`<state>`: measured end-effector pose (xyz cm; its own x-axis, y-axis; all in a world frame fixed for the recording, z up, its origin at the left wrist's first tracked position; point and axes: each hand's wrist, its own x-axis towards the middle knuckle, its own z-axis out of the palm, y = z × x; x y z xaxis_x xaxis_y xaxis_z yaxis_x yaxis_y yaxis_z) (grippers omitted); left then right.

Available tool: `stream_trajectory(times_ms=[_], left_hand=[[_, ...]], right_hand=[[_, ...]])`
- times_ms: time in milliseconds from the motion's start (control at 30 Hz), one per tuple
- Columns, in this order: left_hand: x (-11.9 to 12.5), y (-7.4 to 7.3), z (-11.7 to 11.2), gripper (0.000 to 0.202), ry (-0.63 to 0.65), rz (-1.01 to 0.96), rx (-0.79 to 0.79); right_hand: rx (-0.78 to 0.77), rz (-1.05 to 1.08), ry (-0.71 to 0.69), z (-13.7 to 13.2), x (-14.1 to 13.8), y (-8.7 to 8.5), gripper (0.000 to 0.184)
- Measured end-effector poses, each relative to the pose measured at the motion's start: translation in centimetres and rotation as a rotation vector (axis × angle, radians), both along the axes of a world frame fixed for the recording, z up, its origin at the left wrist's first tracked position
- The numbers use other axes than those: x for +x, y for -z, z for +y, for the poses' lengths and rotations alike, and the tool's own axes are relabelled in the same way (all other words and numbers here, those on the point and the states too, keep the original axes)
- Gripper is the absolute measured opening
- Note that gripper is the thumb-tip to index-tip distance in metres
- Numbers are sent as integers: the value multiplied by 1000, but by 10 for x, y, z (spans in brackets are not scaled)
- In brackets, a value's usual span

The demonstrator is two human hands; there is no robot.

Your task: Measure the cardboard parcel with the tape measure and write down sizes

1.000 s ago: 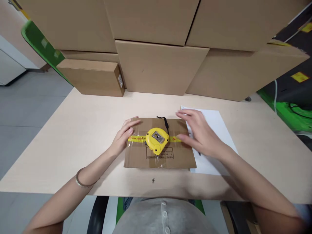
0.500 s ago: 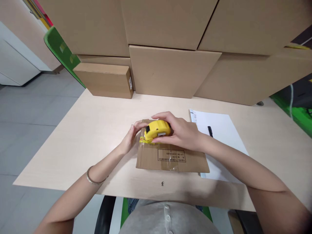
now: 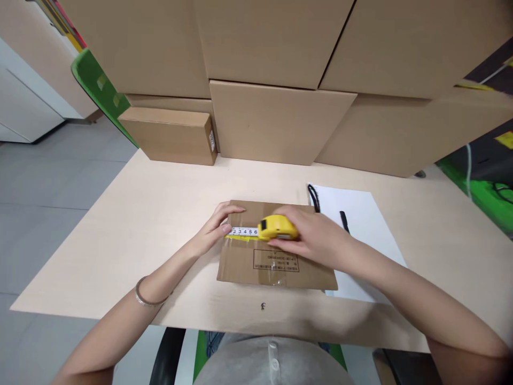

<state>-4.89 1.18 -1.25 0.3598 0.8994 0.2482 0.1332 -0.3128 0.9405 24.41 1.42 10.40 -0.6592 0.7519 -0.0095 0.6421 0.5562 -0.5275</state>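
Tape measure (image 3: 278, 227), yellow-cased, just right of frame centre, above the top of a cardboard box (image 3: 240, 267). Right hand (image 3: 306, 235) curled round the case from the right, thumb along the near side, fingers over the far side: a firm-looking, closed grasp. White blade (image 3: 245, 231) runs out leftward from the case to the box's left edge (digits 2 to 6 legible, upright to the wearer).

Left hand (image 3: 216, 227) at that edge, loosely curved and partly open; fingers on the box's upper left corner, thumb at the blade's end. Whether thumb and hidden fingers pinch it, cannot tell.

Yellow packing tape (image 3: 243, 239) shows along the blade's near side. Black-framed print (image 3: 276, 260) on the box's lower half, clear tape over it. Black wrist strap (image 3: 315, 198) loops beyond the right hand, by the upper left corner of the white paper (image 3: 377, 240). Black pen (image 3: 344, 221) on the paper, its near part hidden by the right arm.

Pale tabletop (image 3: 168, 208) under all. Upper left of frame: small brown carton (image 3: 168, 136) before a wall of large cardboard panels (image 3: 276, 123). Bracelet (image 3: 148, 299) on the left forearm, lower left.
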Motion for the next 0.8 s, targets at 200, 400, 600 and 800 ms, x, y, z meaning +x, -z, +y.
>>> stream_trajectory(times_ms=[200, 400, 600, 800], left_hand=[[1, -7, -1, 51, -5, 22, -33], [1, -1, 0, 52, -33, 0, -23], [-2, 3, 2, 51, -31, 8, -33], [2, 7, 0, 55, -82, -25, -43]], right_hand=[[-161, 21, 250, -11, 109, 6, 36], [-147, 41, 294, -20, 138, 21, 35], [-116, -3, 238, -16, 112, -4, 32], [-1, -81, -43, 15, 4, -12, 36]])
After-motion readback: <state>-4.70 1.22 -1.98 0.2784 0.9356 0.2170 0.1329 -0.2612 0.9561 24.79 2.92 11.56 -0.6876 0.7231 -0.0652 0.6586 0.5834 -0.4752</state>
